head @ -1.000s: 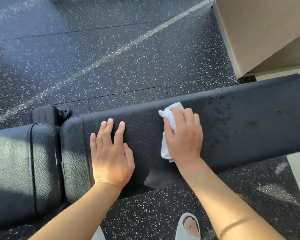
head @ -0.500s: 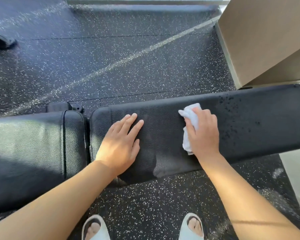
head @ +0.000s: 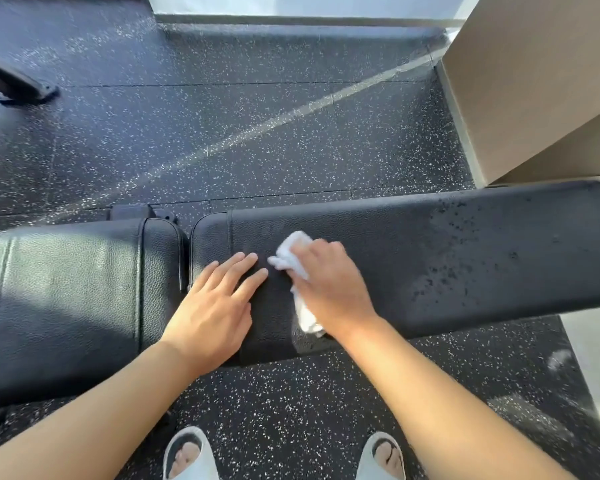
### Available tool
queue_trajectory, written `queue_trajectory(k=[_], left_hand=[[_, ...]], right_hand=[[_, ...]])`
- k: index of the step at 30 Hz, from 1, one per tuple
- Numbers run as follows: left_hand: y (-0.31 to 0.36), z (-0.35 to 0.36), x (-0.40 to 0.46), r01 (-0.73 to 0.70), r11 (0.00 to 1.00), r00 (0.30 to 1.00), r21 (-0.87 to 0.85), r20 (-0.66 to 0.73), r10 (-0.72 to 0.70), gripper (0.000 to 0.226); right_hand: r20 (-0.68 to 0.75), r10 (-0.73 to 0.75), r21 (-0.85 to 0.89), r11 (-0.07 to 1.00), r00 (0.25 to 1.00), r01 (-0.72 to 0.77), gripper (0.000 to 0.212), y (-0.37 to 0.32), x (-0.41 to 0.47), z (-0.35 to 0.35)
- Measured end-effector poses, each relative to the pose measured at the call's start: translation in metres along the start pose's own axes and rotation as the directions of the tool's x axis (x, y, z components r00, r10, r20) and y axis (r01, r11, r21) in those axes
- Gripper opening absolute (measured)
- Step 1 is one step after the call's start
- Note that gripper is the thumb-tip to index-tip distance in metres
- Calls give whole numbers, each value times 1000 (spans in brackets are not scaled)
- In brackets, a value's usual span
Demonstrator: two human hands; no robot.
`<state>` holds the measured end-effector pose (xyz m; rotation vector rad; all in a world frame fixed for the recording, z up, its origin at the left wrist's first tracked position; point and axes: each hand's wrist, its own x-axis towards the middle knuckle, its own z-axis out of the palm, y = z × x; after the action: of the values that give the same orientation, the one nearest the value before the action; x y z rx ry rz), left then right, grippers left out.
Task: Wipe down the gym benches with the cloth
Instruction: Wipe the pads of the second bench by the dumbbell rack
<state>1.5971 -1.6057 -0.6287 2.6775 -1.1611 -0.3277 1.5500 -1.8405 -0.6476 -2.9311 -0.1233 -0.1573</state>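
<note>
A black padded gym bench lies across the view: a long back pad on the right and a shorter seat pad on the left, split by a narrow gap. My right hand holds a crumpled white cloth and presses it on the long pad near its left end. My left hand rests flat on the same pad, fingers straight, just left of the cloth. Dark specks cover the right part of the long pad.
Black speckled rubber floor surrounds the bench. A beige box-like block stands at the far right behind the bench. A black equipment foot lies at the far left. My feet in white slippers stand in front of the bench.
My right hand has slid the cloth leftward along the long pad, close to my left hand. The view has shifted, showing more of the seat pad.
</note>
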Motion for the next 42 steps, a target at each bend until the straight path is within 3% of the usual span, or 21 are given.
queue_trajectory(k=[2,3,6,9,12,15,18,21,23,24,26,28,31,34,36,38,40,42], left_hand=[[7,0,1,44,999,999,-26,-5,-44,61],[10,0,1,60,997,998,-40,-3,-61,62],[15,3,3,90,994,996,-59,-10,-91,64],[21,4,5,121,991,992,-60,-27,-122,63],[24,5,7,139,988,988,-70,-50,-143,60],[25,10,5,152,986,985,-67,-77,-157,64],[30,17,5,170,984,980,-53,-94,-174,66],[35,20,7,190,981,975,-32,-110,-192,66],[36,22,7,191,981,973,-20,-129,-192,66],[37,23,7,192,981,972,-19,-137,-193,66],[36,25,7,191,981,970,-19,-148,-192,66],[36,26,7,190,982,970,-18,-152,-191,66],[36,26,7,190,982,970,-15,-152,-190,66],[36,26,7,185,983,972,-6,-145,-184,66],[36,26,6,189,982,972,-9,-140,-188,65],[37,25,6,192,981,971,-26,-138,-194,65],[37,26,5,195,980,970,-42,-142,-199,65],[38,26,6,196,979,968,-47,-148,-201,65]], right_hand=[[0,32,-184,982,999,-31,45,49,-10,-5],[-43,137,-182,973,990,-143,45,70,-14,-10],[-188,517,93,856,835,-509,34,92,-20,-21],[-229,625,141,780,747,-609,25,52,-15,-17],[-167,505,149,862,847,-485,25,-9,-21,-7],[-92,202,197,964,975,-181,35,-42,-35,-1],[-1,-55,188,981,998,54,40,-9,-42,-10],[-31,-163,-18,987,986,162,29,60,-43,-24],[-180,-83,-130,990,980,60,26,109,-47,-35],[-240,57,-98,992,969,-83,25,127,-51,-41],[-257,398,28,914,881,-405,30,136,-57,-44],[-213,560,43,824,801,-565,33,114,-56,-30],[-31,498,-13,867,867,-498,41,41,-51,-10],[-65,314,205,933,947,-295,35,-18,-65,-8],[-103,135,211,971,985,-111,43,-14,-74,-13],[-30,11,187,982,999,-5,40,16,-82,-21],[57,142,135,980,988,-148,25,62,-92,-32],[13,335,63,940,942,-335,21,106,-105,-45]])
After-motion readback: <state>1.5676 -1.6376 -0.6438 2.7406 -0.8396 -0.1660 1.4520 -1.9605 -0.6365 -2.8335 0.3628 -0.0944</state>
